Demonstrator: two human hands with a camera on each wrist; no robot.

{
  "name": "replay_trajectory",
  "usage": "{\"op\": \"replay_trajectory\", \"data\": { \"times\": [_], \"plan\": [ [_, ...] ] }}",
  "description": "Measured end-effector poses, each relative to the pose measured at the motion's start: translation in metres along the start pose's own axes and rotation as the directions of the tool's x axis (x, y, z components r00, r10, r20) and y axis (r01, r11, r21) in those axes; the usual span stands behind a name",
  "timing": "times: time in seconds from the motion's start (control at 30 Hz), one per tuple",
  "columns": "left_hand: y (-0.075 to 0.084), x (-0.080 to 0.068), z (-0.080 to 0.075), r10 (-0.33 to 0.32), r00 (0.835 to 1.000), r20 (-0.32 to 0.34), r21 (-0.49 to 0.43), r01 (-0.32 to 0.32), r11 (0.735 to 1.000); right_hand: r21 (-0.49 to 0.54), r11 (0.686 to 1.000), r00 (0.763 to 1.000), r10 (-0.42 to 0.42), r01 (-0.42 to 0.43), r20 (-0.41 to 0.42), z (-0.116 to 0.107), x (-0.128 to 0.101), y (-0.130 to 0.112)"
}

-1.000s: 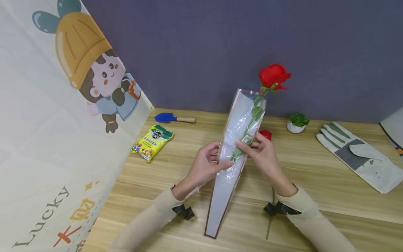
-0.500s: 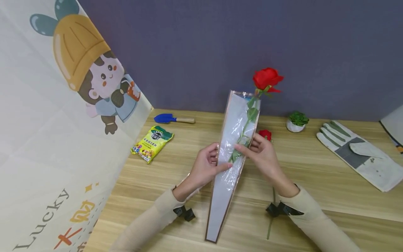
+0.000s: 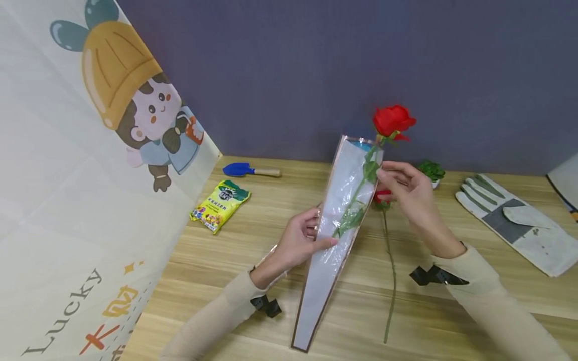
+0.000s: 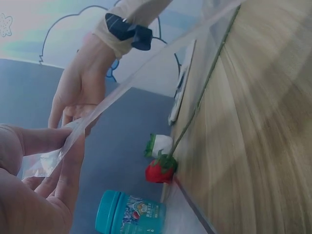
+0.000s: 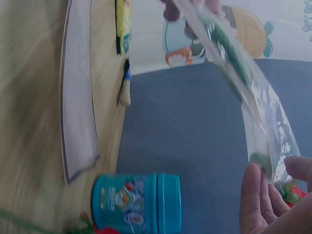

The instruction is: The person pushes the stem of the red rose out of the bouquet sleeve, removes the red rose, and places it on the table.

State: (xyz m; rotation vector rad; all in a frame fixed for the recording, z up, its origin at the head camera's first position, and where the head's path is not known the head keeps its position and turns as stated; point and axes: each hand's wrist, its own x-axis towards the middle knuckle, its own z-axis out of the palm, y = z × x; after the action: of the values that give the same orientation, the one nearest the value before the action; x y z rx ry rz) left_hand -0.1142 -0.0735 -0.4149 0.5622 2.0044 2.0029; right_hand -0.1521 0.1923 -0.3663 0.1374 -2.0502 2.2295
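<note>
My left hand [image 3: 316,234] grips a long cone-shaped clear sleeve [image 3: 331,250] at its middle, thumb on the front; the sleeve stands tilted above the wooden table [image 3: 451,281]. A red rose [image 3: 394,120] sits in the sleeve with its head above the rim, its green stem and leaves showing through the plastic. My right hand [image 3: 383,175] is up at the sleeve's upper right edge, fingertips pinching the plastic by a leaf. In the left wrist view my left fingers [image 4: 68,165] pinch the plastic sleeve [image 4: 117,92]. The right wrist view shows the sleeve [image 5: 243,83] close to my right fingertips [image 5: 253,195].
A second rose [image 3: 391,271] lies on the table under my right arm. A teal jar [image 5: 136,202], a small potted plant [image 3: 431,170] and a work glove [image 3: 515,220] are behind and right. A yellow packet [image 3: 220,204] and blue trowel [image 3: 246,170] lie left. Another flat sleeve [image 5: 78,107] lies on the table.
My right hand has left the sleeve's middle and moved up to its upper right edge. The lying rose's stem now shows. My left hand keeps its hold.
</note>
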Motion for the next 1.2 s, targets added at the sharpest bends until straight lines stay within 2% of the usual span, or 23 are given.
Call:
{"op": "replay_trajectory", "data": {
  "times": [0.13,0.33,0.5,0.7,0.8,1.07,1.2],
  "plan": [
    [-0.002,0.000,0.002,0.000,0.999,0.050,-0.001,0.000,1.000,-0.024,1.000,1.000,0.003,-0.004,-0.031,-0.009,0.006,-0.002],
    [-0.004,0.000,0.005,-0.024,0.994,0.106,0.030,0.021,0.999,0.031,1.000,0.994,0.003,0.001,-0.113,-0.015,0.009,-0.004],
    [-0.006,-0.001,0.008,-0.040,0.992,0.122,0.053,0.034,0.998,0.067,0.998,0.987,0.010,0.000,-0.157,-0.017,0.010,-0.004],
    [-0.008,-0.004,0.012,-0.031,0.988,0.149,0.046,0.024,0.999,0.147,0.986,0.978,-0.040,0.072,-0.207,-0.016,0.009,-0.004],
    [-0.010,-0.004,0.014,-0.032,0.986,0.162,0.054,0.024,0.998,0.156,0.983,0.975,-0.061,0.096,-0.212,-0.015,0.008,-0.007],
    [-0.008,-0.007,0.008,-0.046,0.992,0.118,0.106,0.034,0.994,0.165,0.979,0.978,-0.084,0.117,-0.193,-0.019,0.007,-0.020],
    [-0.009,-0.009,0.004,-0.058,0.993,0.105,0.132,0.043,0.990,0.131,0.984,0.975,-0.090,0.118,-0.205,-0.025,0.009,-0.026]
  ]
}}
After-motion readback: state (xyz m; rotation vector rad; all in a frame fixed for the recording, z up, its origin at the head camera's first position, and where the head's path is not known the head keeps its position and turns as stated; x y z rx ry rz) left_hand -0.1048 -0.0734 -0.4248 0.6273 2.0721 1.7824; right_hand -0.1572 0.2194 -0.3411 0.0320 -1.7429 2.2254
